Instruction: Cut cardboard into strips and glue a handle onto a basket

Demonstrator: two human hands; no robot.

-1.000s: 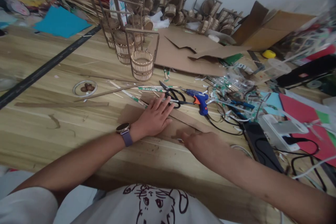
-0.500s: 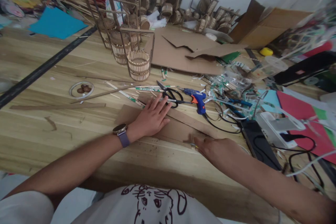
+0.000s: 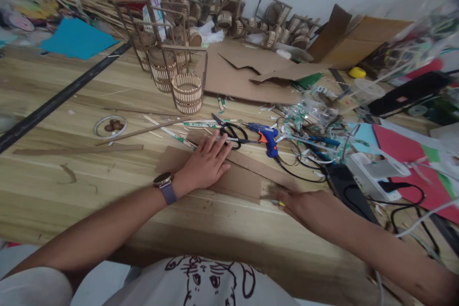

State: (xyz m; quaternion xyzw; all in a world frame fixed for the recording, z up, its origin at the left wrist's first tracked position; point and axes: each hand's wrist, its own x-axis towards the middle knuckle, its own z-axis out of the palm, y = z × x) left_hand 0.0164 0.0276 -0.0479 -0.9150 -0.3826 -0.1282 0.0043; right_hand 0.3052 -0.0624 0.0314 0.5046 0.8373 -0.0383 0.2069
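My left hand (image 3: 205, 163) lies flat with fingers spread on a brown cardboard piece (image 3: 238, 182) on the wooden table (image 3: 89, 119). A watch sits on that wrist. At the cardboard's right end, my right hand (image 3: 309, 206) is closed round a small tool with a yellow-green tip (image 3: 280, 203); the tool is too blurred to name. Black scissors (image 3: 233, 132) and a blue glue gun (image 3: 265, 136) lie just beyond the left fingertips.
Stick-built baskets with frames (image 3: 186, 91) stand behind. Large cardboard sheets (image 3: 244, 74) lie at the back middle. Cables, a black device (image 3: 349, 189), coloured paper and scraps crowd the right. A ring with nuts (image 3: 110, 126) and a black bar (image 3: 53, 103) lie left.
My right hand has slid to the right along the cardboard's near edge to its end. The left hand has stayed pressed on the cardboard.
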